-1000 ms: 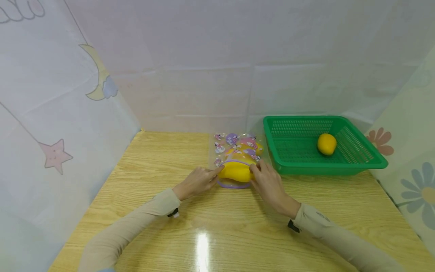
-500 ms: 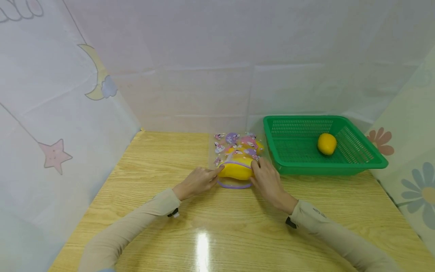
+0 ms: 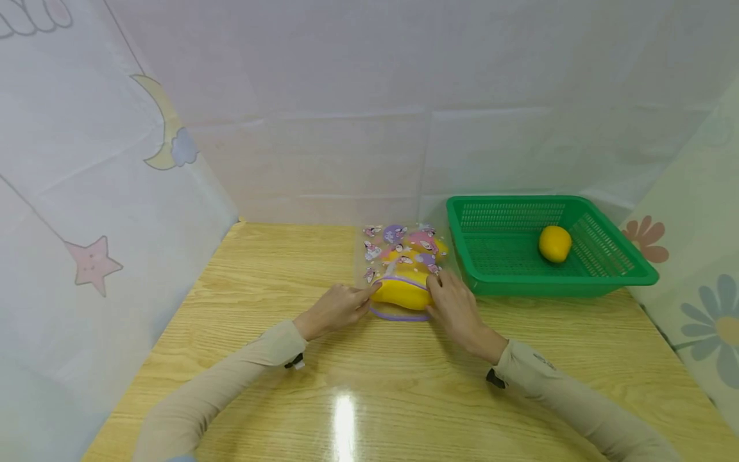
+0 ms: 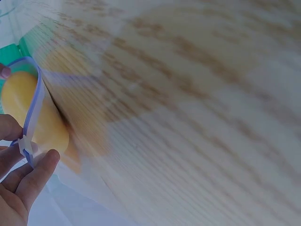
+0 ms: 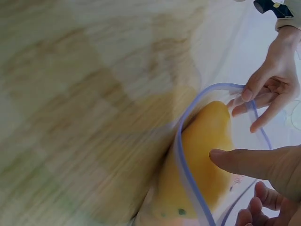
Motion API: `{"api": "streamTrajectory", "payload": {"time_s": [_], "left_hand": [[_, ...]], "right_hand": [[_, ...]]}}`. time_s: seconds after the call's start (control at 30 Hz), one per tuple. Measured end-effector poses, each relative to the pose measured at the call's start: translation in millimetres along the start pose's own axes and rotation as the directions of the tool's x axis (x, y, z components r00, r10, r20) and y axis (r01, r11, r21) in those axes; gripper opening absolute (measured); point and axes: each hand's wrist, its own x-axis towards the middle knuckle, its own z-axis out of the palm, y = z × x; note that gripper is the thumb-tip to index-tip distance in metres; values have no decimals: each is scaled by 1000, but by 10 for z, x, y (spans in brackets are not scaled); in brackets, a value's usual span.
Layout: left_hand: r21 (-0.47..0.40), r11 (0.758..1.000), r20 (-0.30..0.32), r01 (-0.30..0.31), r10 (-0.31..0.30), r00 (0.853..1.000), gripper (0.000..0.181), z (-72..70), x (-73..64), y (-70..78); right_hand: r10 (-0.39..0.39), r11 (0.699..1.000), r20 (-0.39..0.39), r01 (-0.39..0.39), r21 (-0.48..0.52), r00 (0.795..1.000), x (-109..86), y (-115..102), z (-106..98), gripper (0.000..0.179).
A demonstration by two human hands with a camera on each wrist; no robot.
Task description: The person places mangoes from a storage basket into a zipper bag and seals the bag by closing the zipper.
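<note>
A clear zip bag (image 3: 373, 253) with pink and purple cartoon prints lies on the table, its purple-edged mouth facing the person. A smooth, elongated yellow fruit (image 3: 402, 294) sits in the mouth, partly under the upper lip; more yellow shapes show through the printed film behind it. My left hand (image 3: 333, 311) pinches the mouth's left end, near a small white slider (image 4: 23, 145) in the left wrist view. At the right end, my right hand (image 3: 458, 314) holds the bag's edge. Its thumb (image 5: 244, 162) lies over the fruit in the right wrist view.
To the right of the bag stands a green plastic basket (image 3: 496, 280) with one yellow fruit (image 3: 555, 244) inside. Behind the wooden table (image 3: 277, 256) hangs a pale cloth backdrop (image 3: 335, 160), and printed cloth closes off both sides.
The bag's upper lip has come slightly down over the fruit, which has shifted a little. My right hand has moved slightly; the left hand has stayed at its end.
</note>
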Motion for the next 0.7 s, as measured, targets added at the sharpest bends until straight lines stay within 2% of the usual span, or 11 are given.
{"api": "streamTrajectory", "payload": {"time_s": [0.3,0.57,0.7], "left_hand": [[5,1000,22,14,-14,1000,52,-18,9,11],[11,1000,15,11,-11,1000,53,15,-6,-4],[11,1000,11,9,-9,1000,53,7,-6,-1]], "right_hand": [[-1,999,44,-1,43,999,32,-13,-141,46],[2,1000,68,-4,25,998,100,15,-303,32],[-2,998,80,-3,55,997,150,41,-397,26]]}}
